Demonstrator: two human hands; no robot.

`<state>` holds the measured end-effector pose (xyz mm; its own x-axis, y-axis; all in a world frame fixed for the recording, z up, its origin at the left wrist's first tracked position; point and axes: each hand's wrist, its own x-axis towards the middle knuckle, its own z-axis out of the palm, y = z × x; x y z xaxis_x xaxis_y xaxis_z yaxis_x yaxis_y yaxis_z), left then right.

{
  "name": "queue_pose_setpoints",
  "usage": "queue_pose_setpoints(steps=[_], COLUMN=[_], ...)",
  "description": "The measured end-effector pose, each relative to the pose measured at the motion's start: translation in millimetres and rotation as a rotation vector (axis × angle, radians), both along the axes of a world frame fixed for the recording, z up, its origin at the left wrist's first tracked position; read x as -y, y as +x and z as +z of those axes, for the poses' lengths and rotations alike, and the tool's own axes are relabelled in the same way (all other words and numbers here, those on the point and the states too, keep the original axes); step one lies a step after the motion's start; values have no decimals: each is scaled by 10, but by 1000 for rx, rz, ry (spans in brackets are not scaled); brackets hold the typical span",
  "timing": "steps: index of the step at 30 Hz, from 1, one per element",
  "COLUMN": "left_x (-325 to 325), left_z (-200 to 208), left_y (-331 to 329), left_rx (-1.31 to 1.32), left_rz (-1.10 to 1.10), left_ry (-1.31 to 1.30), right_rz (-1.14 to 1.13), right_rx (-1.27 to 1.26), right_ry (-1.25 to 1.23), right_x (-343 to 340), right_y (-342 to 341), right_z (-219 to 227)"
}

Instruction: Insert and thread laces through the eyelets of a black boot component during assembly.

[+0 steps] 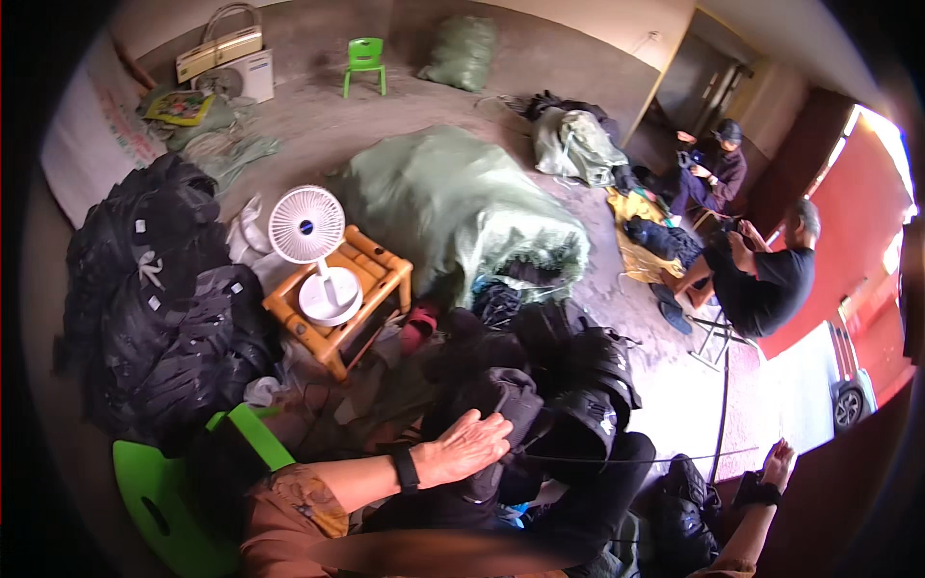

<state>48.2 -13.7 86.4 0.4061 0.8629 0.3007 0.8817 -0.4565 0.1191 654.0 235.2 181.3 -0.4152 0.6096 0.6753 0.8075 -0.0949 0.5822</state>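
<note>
On my lap lies a dark grey padded fabric piece [511, 395], shaped like a pouch or a cap; its exact kind I cannot make out. My left hand [467, 450] is over its near side, fingers bent together against the fabric. Far out to the right, my right hand [778, 465] is raised with its fingers closed. A thin dark thread [655, 459] runs taut from the fabric piece to beside those fingers. More black fabric goods [583, 419], one with a small white mark, crowd just beyond my knees.
A white fan [306, 226] stands on a bamboo stool [381, 255]. A heap of black goods [154, 299] rises at left, above a green chair [154, 501]. Large pale green sack [434, 183] ahead. Two people [771, 289] sit at right. Black bundle [686, 496] near my right arm.
</note>
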Motion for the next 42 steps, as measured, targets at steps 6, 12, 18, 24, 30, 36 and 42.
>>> queue_pose_setpoints(steps=[6, 12, 18, 24, 30, 36, 42], left_x=[-90, -404, -723, -603, -724, -589, -490], left_z=[187, -1490, -1983, 10, 691, 878, 886], left_y=[2, -248, -643, -24, -278, -393, -296], left_rx=[-230, 1021, 49, -36, 1293, 960, 886], left_rz=[-25, -241, -276, -39, 243, 56, -15], left_ry=[-49, -307, -615, -512, -607, -304, -118], right_rz=[478, 705, 1048, 1325, 1292, 1009, 1035], right_rx=[-1507, -2269, -1037, -712, -657, -1663, -1970], right_ry=[-891, -1190, -1080, -1460, -1585, -1427, -1827], right_x=[497, 1161, 1473, 2038, 2084, 1700, 1628], right_y=[-754, -2764, -3280, -3870, -4109, -4193, -4484], right_z=[-964, -574, -484, -896, -1061, -513, -300])
